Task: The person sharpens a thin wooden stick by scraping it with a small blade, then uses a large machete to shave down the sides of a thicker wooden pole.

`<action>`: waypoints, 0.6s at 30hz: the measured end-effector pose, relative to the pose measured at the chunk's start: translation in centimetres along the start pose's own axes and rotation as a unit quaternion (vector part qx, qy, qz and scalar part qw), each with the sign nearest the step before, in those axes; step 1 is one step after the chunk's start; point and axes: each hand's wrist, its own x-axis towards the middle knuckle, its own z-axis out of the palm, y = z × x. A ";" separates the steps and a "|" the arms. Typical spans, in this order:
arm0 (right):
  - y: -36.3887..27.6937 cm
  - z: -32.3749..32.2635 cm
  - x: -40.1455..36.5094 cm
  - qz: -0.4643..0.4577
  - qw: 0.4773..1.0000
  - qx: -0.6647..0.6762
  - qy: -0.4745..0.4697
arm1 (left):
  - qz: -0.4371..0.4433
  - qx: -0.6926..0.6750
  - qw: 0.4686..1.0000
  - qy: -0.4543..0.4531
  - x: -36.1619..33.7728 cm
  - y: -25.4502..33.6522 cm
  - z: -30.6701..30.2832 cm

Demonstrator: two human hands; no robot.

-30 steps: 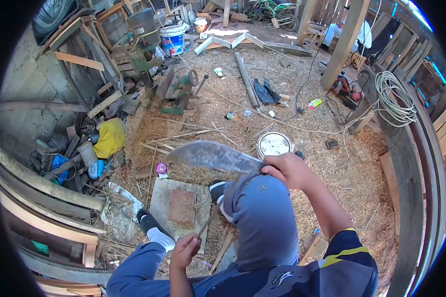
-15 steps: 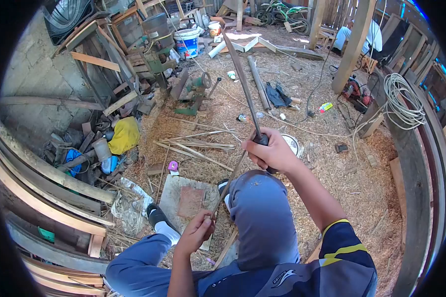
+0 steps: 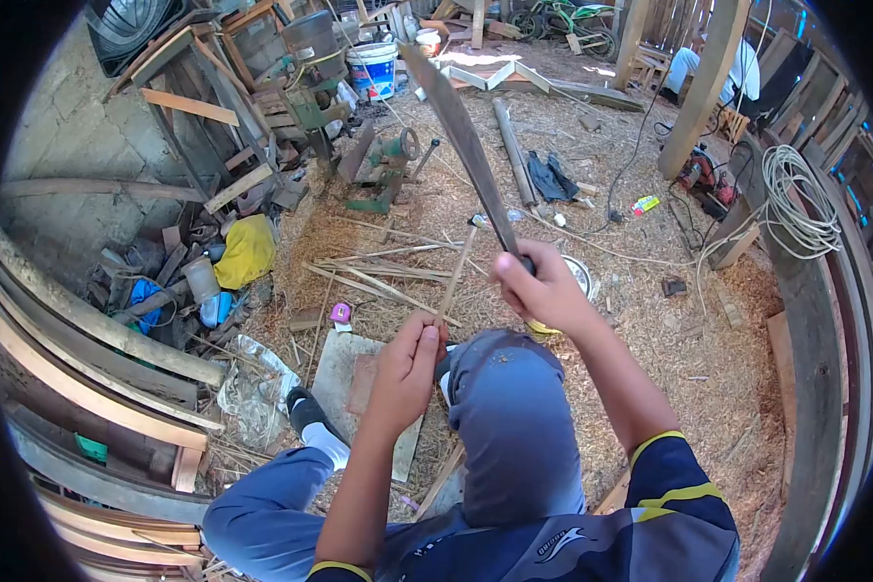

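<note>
My right hand (image 3: 545, 291) is closed around the dark handle of a machete (image 3: 464, 145). The long blade points up and away, its flat side partly facing me. My left hand (image 3: 409, 369) grips a thin wooden stick (image 3: 458, 267) near its lower part, with the stick's upper end rising to the left of the machete handle. A small gap shows between stick and blade. Beyond my hands, several thin wooden strips (image 3: 388, 267) lie on the shavings. Near my left foot sits a flat board (image 3: 338, 373) with a reddish-brown piece (image 3: 362, 376) on it, partly behind my left forearm.
A pink tape measure (image 3: 340, 312) lies by the board. Green metal machinery (image 3: 388, 170) and a paint bucket (image 3: 371, 76) stand ahead. Coiled cable (image 3: 795, 204) hangs at right by a wooden post (image 3: 700, 97). Long planks (image 3: 97, 388) line the left. Another person (image 3: 737, 73) sits far right.
My left hand has risen with the stick, whose upper end now shows clear of the machete. The blade has turned to show more of its flat side and leans further left.
</note>
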 end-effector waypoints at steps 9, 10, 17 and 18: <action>1.1 -2.6 -3.8 -0.091 0.905 -0.405 -0.094 | -0.024 0.017 0.999 -0.041 -0.1 0.4 0.3; 1.0 -2.7 -3.7 -0.095 0.900 -0.415 -0.096 | -0.049 0.058 0.996 -0.051 0.1 0.3 0.1; 0.5 -2.5 -3.1 -0.117 0.878 -0.451 -0.105 | 0.029 0.077 0.997 -0.006 0.0 0.3 1.3; 0.4 -2.4 -3.2 -0.121 0.879 -0.449 -0.103 | 0.056 0.098 0.994 0.003 -0.1 0.4 1.3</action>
